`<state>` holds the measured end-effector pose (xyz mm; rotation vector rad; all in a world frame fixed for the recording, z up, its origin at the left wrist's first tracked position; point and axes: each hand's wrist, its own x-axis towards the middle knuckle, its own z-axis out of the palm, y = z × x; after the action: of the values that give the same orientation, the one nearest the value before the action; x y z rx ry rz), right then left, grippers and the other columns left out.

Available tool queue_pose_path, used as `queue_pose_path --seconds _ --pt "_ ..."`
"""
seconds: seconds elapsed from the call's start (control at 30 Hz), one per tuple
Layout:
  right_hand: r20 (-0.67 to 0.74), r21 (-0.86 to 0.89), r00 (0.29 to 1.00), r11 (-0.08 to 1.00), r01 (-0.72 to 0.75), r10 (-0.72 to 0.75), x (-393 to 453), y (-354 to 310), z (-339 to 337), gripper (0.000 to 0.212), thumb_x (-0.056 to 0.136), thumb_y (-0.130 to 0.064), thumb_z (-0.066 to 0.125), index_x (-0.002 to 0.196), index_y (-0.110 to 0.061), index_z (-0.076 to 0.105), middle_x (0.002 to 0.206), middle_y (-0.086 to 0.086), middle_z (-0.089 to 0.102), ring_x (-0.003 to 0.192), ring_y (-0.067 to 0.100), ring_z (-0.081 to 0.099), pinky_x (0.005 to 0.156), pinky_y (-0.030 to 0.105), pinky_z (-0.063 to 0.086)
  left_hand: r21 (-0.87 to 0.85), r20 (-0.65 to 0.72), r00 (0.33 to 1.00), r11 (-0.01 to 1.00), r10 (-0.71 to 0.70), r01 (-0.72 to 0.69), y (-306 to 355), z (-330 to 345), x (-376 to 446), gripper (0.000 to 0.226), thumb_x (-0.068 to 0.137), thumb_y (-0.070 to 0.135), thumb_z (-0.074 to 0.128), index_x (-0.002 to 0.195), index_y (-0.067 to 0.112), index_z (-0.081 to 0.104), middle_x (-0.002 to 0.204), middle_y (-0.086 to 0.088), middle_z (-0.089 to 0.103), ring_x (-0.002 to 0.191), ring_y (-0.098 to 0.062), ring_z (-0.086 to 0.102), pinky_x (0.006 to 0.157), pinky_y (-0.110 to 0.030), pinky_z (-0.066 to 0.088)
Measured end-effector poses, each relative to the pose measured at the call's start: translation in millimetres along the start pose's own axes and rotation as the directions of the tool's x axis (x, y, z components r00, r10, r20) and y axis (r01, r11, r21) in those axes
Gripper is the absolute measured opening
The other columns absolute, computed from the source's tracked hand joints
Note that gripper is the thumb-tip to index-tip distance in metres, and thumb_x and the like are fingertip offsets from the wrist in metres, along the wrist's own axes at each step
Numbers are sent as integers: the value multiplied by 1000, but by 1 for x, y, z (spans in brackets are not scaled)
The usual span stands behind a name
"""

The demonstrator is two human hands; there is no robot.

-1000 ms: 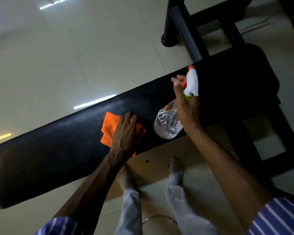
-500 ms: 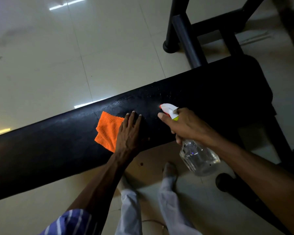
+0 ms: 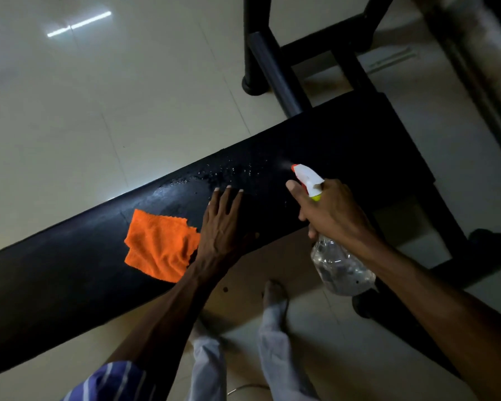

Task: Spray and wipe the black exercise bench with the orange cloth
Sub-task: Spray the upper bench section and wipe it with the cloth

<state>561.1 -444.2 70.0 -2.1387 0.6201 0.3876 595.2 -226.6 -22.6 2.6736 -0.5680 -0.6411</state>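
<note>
The black exercise bench (image 3: pixel 70 267) runs diagonally from lower left to upper right. Wet droplets glisten on its pad near the far edge. The orange cloth (image 3: pixel 159 244) lies flat on the pad. My left hand (image 3: pixel 223 224) rests flat on the pad just right of the cloth, fingers spread, its heel touching the cloth's right edge. My right hand (image 3: pixel 330 215) grips the neck of a clear spray bottle (image 3: pixel 342 270) with a white and orange trigger head, nozzle pointing left over the pad. A faint mist shows at the nozzle.
Black frame posts and crossbars (image 3: pixel 275 68) stand behind the bench at upper right, more frame under its right end. The floor is pale glossy tile (image 3: pixel 99 96). My feet and grey trouser legs (image 3: pixel 275 322) stand close to the bench's near side.
The bottle swung from upright over the pad to nozzle pointing left and sprayed; droplets now show. My left hand slid right off the cloth, leaving most of it uncovered.
</note>
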Motion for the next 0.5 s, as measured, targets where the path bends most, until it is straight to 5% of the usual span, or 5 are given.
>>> queue_pose_path --seconds 0.17,0.27,0.37,0.5 --pt "-153 130 985 989 -64 84 -4 33 -34 50 99 -63 59 116 -17 69 74 0 77 35 15 63 46 29 53 26 50 994 994 101 -102 40 10 28 103 87 57 72 165 21 16 173 -8 12 161 -33 1 131 -52 14" --pt "-228 173 959 976 -131 169 -9 52 -59 57 100 -63 56 91 -9 69 52 1 67 34 17 61 45 26 49 42 69 988 989 141 -144 62 17 40 101 88 58 70 165 24 16 173 -6 11 161 -33 2 129 -54 19" --pt "-270 229 941 963 -142 203 -17 72 -82 60 101 -63 55 122 -8 69 72 0 76 37 15 62 43 24 50 76 106 981 982 164 -172 78 25 47 96 91 59 66 165 25 14 174 -5 8 161 -32 1 129 -54 19" --pt "-332 296 890 930 -216 312 -31 102 -106 58 103 -60 54 124 -8 71 65 6 71 37 16 59 43 24 49 111 130 977 977 168 -183 90 33 48 98 90 59 67 165 23 15 174 -9 5 161 -36 0 130 -52 15"
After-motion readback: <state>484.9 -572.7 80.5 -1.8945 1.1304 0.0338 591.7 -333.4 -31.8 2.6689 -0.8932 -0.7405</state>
